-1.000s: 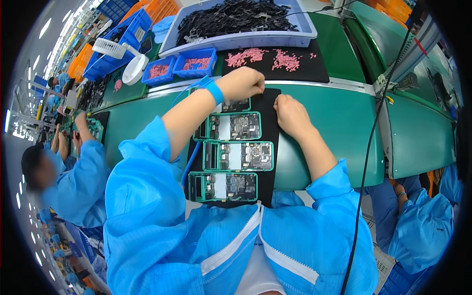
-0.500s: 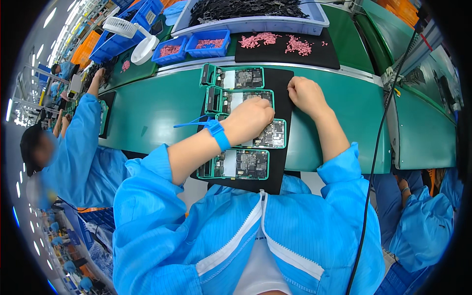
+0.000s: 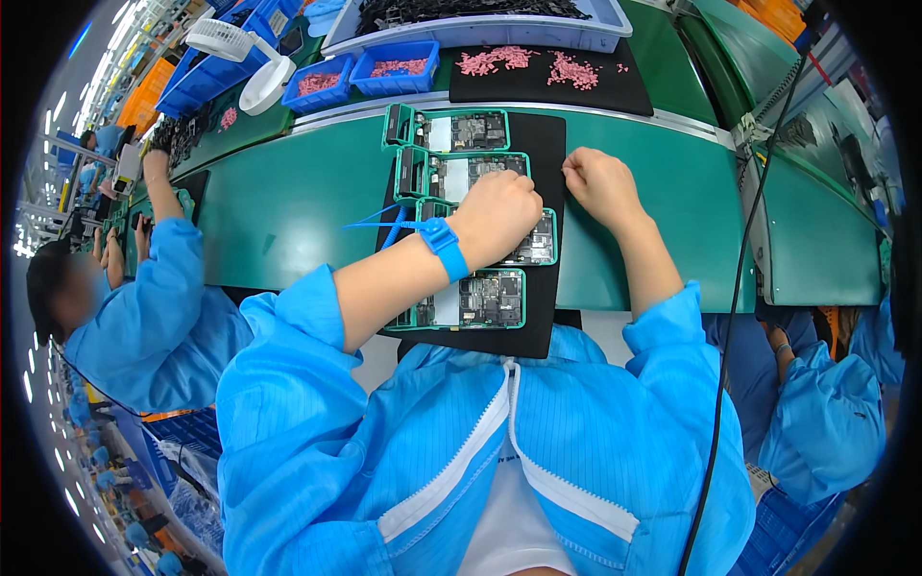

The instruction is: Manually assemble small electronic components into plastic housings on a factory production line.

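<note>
Several green-framed phone housings with exposed circuit boards lie in a column on a black mat. My left hand, with a blue wrist strap and cord, is bent over the third circuit board from the far end. Its fingers are pinched together and anything in them is hidden. Farther off are the second housing and the farthest one. The nearest housing lies below my left wrist. Beyond the mat's right edge, my right hand hovers or rests with curled fingers; their contents cannot be made out.
Pink pieces lie in piles on a second black mat. Beside it stand small blue bins, a large bin of black parts and a white fan. A black cable hangs at right. A co-worker sits at left.
The whole view has shifted, so the bench sits higher in it. My left hand has turned slightly over the same board. My right hand stays closed by the mat. The left co-worker's arm has moved.
</note>
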The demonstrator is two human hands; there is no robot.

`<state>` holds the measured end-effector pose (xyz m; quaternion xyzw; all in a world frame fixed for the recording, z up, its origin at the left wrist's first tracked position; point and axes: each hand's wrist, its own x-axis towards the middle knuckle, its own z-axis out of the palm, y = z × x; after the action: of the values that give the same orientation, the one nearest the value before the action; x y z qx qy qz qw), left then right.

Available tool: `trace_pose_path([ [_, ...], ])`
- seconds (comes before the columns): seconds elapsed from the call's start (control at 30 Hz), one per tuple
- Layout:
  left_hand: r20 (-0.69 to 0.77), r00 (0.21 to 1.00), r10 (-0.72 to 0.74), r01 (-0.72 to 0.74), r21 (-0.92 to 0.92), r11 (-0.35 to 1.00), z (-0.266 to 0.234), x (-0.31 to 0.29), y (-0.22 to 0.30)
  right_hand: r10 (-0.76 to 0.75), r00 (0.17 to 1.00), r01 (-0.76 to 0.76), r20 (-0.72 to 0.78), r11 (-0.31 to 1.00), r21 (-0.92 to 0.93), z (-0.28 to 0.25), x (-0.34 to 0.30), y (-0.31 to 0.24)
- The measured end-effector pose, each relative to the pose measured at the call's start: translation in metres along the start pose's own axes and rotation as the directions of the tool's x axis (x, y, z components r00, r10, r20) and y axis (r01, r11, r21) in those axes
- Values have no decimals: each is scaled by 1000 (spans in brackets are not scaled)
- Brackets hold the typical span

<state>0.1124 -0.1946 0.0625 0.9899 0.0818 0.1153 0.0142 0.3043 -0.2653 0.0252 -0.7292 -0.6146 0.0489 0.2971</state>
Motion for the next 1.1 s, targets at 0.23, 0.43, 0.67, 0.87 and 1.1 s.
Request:
trace_pose_path([
  [0.23, -50, 991, 126, -126, 3, 992, -3, -18, -3, 40, 999, -42, 12, 986, 163, -13, -43, -41],
  [0.43, -1, 991, 132, -132, 15, 991, 4, -34, -7, -324, 945, 306, 39, 921, 242, 11, -78, -90],
  [0.67, 34, 985, 169, -164, -122, 979, 3, -42, -28, -411, 905, 403, 114, 911, 84, 33, -86, -116],
  [0.87, 54, 983, 173, -161, -183, 970, 1, -47, -39, -452, 872, 466, 189, 884, -38, 33, -81, -129],
  [1.1, -91, 994, 69, -89, -241, 966, -26, -45, -72, -541, 800, 575, 259, 815, -75, 28, -77, -136],
])
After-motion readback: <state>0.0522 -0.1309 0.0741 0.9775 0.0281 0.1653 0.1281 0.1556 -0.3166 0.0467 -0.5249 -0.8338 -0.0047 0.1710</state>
